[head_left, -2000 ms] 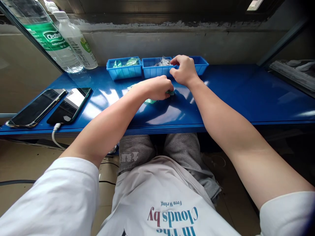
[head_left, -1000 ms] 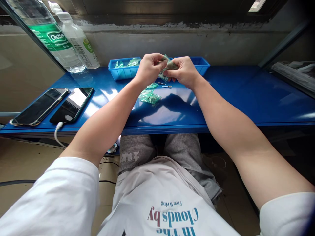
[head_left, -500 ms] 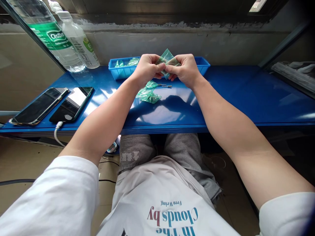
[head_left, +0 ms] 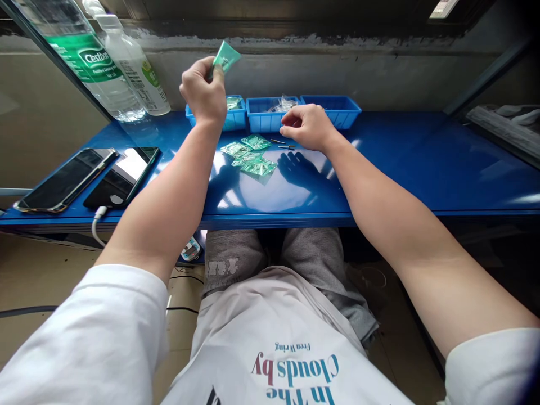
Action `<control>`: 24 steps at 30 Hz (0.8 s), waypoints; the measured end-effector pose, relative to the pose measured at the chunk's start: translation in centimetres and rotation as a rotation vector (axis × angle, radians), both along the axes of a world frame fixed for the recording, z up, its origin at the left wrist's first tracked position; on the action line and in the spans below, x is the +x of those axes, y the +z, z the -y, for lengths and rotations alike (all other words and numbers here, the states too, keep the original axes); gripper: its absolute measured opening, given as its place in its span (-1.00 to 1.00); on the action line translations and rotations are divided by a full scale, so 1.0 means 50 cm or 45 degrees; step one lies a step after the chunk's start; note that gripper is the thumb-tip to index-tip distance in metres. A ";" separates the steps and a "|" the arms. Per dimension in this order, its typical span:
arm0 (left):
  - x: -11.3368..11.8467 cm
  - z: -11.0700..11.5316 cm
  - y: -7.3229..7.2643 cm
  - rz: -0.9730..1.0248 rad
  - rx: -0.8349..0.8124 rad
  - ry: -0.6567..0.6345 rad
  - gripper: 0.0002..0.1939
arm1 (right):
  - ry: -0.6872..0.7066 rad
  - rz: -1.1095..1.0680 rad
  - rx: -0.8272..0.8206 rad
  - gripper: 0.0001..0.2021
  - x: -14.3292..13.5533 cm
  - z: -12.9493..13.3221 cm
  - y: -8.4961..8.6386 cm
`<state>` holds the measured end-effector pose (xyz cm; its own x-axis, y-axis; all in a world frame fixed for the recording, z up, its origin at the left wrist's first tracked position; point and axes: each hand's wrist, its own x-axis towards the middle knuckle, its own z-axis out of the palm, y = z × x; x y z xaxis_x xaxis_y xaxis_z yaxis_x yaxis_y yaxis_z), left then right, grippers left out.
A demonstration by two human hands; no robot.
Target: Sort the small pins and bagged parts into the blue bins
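Note:
My left hand is raised above the left blue bin, its fingers pinching a small green bag. My right hand is held in front of the bins with its fingers curled together; whether anything is between its fingertips is too small to tell. Behind it are the middle bin, holding clear plastic pieces, and the right bin. Several green bags lie on the blue table, and thin metal pins lie just right of them.
Two phones lie at the table's left, one with a white cable. Two bottles stand at the back left. A wall rises behind the blue table.
My hands have come apart. The left one has moved up and left with the green bag; the right one has let go of that bag and stays near its place, slightly lower.

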<state>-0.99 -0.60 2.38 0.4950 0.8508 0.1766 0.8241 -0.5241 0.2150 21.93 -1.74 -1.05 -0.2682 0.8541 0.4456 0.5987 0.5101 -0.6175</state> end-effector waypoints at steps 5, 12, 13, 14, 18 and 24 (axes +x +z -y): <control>-0.010 0.020 -0.011 -0.087 0.111 0.167 -0.08 | 0.054 0.093 -0.050 -0.85 0.003 -0.008 -0.007; -0.039 -0.011 -0.029 -0.033 0.038 0.712 0.04 | 0.092 0.165 -0.086 -0.86 0.001 -0.010 -0.010; -0.038 -0.012 -0.029 -0.039 0.013 0.703 0.04 | 0.097 0.159 -0.092 -0.86 0.001 -0.009 -0.010; -0.036 -0.012 -0.030 -0.042 0.003 0.696 0.03 | 0.100 0.148 -0.100 -0.86 0.001 -0.009 -0.010; -0.030 -0.008 -0.029 -0.122 0.006 0.720 -0.03 | 0.099 0.109 -0.171 -0.85 0.004 -0.014 -0.015; -0.028 -0.010 -0.028 -0.047 0.030 0.764 -0.08 | 0.176 0.319 -0.179 -0.79 0.008 -0.020 -0.019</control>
